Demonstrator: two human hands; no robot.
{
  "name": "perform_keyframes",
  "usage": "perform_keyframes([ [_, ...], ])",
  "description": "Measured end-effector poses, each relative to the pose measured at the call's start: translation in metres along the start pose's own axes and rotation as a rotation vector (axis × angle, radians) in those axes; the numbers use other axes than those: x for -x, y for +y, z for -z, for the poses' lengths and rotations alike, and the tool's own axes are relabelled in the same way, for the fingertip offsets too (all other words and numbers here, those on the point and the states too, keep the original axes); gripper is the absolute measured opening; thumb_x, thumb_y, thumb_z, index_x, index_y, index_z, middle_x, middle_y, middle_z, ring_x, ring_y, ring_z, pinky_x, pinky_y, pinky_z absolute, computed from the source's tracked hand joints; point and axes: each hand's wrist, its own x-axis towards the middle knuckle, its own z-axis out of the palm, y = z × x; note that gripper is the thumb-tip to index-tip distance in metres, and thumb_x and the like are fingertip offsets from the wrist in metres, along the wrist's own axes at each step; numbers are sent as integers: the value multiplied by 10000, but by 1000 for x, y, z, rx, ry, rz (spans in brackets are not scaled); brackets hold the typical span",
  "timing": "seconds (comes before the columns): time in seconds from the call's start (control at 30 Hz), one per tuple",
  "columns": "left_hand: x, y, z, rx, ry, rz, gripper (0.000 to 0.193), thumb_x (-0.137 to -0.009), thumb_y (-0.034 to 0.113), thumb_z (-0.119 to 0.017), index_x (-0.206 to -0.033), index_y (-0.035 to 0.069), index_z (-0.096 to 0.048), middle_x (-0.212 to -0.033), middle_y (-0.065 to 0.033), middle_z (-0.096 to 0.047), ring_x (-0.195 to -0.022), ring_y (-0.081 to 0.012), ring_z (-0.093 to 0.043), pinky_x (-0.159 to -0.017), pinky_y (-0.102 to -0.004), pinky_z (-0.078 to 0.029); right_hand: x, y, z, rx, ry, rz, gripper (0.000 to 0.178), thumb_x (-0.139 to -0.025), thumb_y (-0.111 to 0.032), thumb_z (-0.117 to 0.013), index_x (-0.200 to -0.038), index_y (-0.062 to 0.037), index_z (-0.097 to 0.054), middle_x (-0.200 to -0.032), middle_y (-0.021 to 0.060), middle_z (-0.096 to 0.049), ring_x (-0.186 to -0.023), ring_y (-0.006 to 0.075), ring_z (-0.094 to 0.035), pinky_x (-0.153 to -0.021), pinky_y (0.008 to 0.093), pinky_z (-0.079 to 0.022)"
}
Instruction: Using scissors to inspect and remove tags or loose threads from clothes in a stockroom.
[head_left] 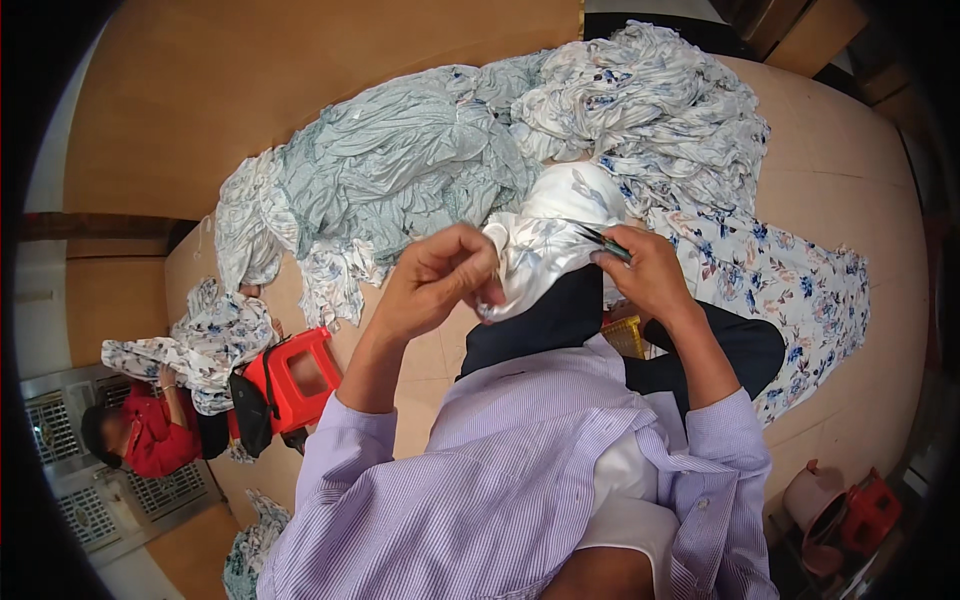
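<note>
White cloth with a blue-grey floral print [560, 215] lies gathered over my raised knee. My left hand [440, 283] is closed at the left edge of this cloth, thumb and fingers pinched together; its fingertips are partly hidden. In my right hand [648, 272] is a pair of small thread snips [606, 242] with a dark green handle. Their blades point left, over the cloth. More white fabric with blue and peach flowers [770, 290] spreads across the floor beside my right leg.
Heaps of pale green cloth [400, 165] and white floral cloth [650, 110] lie ahead. At left, a person in red [165, 430] handles floral cloth near a red plastic stool [300, 375]. A yellow basket [625, 335] sits by my legs. Pink buckets [812, 497] stand at lower right.
</note>
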Motion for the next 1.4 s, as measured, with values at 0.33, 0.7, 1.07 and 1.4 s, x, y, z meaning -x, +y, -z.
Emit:
perform_keyframes([
  [0.33,45,-63,13,-4,-267,593,123,-961,147,-557,-936,28,-572,-724,-84,-640,-585,-153,-622,-544,-218,-496,30,15,-2,-64,-101,41,219,-732,26,-627,-951,37,-629,-764,67,-630,-617,208,-526,-599,280,-413],
  [0.7,37,-174,51,176,607,882,432,-905,356,-624,-1054,-45,-568,-790,-99,-640,-717,-199,-637,-619,-268,-510,25,9,-3,-108,-66,-112,167,-780,-64,-629,-941,-22,-647,-718,91,-626,-557,236,-511,-546,312,-412],
  [1.07,32,-235,66,268,233,948,279,-905,220,-559,-1029,-21,-624,-887,-83,-652,-767,-168,-612,-645,-254,-491,-4,10,-8,37,-53,-92,112,-835,-95,-623,-853,14,-609,-661,29,-554,-586,116,-427,-538,257,-357],
  [1.4,16,-121,125,435,420,62,127,-919,147,-545,-948,31,-589,-840,-41,-603,-719,-108,-567,-657,-211,-463,10,10,27,-314,278,-197,122,-880,-130,-608,-839,-25,-562,-674,-57,-465,-624,54,-361,-554,197,-312],
])
